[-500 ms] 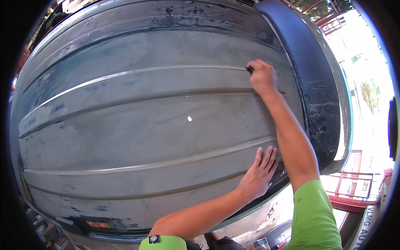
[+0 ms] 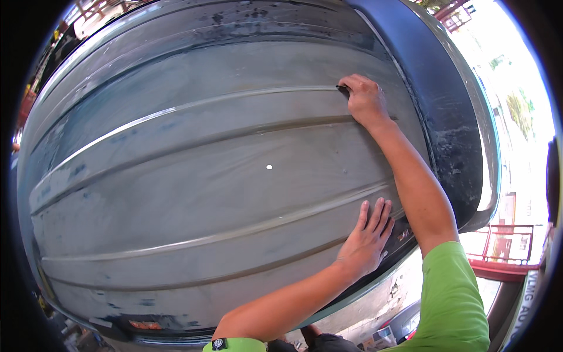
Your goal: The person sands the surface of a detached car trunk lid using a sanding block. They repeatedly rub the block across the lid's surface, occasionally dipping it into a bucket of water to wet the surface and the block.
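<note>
A large grey ribbed metal panel [image 2: 193, 176], sanded dull, fills the view. My right hand [image 2: 365, 100] is stretched far up the panel, pressing a small dark sanding piece [image 2: 342, 90] against one raised rib. My left hand [image 2: 365, 239] lies flat with fingers together on the panel's near edge, holding nothing. A small white spot [image 2: 269, 167] marks the panel's middle. Both sleeves are bright green.
A dark blue curved body part [image 2: 437, 100] borders the panel on the right. Beyond it lie a sunlit street and a red metal railing [image 2: 507, 246]. Dark, unsanded patches remain along the panel's top edge [image 2: 246, 23]. Clutter sits on the ground at lower left.
My right hand has shifted slightly along the rib with the dark piece. The left hand stays flat in the same place.
</note>
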Action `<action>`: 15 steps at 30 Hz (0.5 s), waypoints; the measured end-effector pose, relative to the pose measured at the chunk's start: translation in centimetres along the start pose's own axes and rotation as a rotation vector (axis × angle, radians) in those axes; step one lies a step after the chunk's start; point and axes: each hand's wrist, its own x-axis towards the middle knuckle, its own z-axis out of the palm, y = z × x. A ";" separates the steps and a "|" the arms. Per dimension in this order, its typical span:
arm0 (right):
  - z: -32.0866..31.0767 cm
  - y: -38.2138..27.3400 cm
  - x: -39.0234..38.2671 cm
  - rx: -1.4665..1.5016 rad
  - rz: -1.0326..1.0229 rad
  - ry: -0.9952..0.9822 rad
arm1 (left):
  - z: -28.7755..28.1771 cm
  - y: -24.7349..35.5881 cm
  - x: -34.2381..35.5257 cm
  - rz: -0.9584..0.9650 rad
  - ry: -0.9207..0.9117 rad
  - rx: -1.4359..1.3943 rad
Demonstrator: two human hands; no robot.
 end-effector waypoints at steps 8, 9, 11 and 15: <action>9.2 -27.0 8.8 0.274 -0.102 -0.038 | 2.2 -0.3 0.6 0.002 0.043 0.053; 9.5 -26.8 8.8 0.311 -0.152 0.070 | 2.2 -0.3 0.5 -0.006 0.040 0.044; 7.5 -20.0 6.5 0.430 -0.224 -0.036 | 2.1 -0.3 0.3 -0.040 0.105 -0.655; 4.9 -9.2 3.0 0.073 -0.101 0.206 | 1.6 0.1 0.2 0.043 -0.004 -0.065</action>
